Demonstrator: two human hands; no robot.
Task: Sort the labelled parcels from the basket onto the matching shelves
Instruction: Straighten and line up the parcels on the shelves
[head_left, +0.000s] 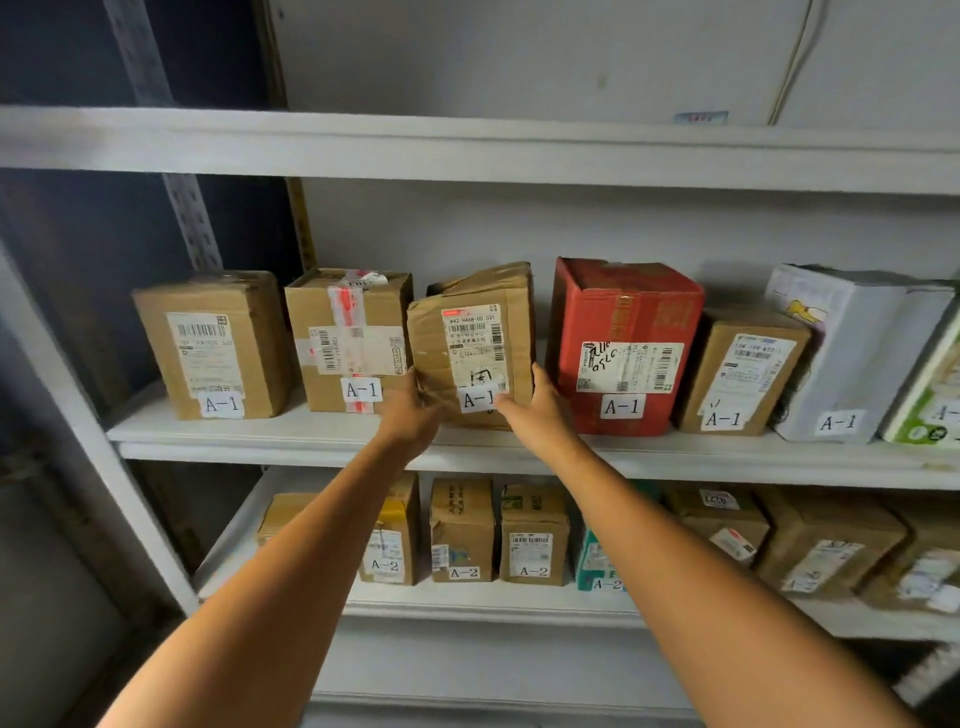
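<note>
A dented brown cardboard parcel (470, 343) with a white "A-1" label stands on the middle shelf (322, 441), between a taped brown box (349, 338) and a red box (623, 343). My left hand (413, 410) grips its lower left corner. My right hand (535, 410) holds its lower right edge, thumb up along the side and fingers over the label. Every parcel in this row carries an "A-1" label. The basket is out of view.
On the shelf below (467, 603) stand several brown boxes and a teal one, labelled "A-2". More A-1 parcels fill the row to the right, among them a white box (841, 353). A grey upright post (78, 415) stands at left. The top shelf (467, 150) looks bare.
</note>
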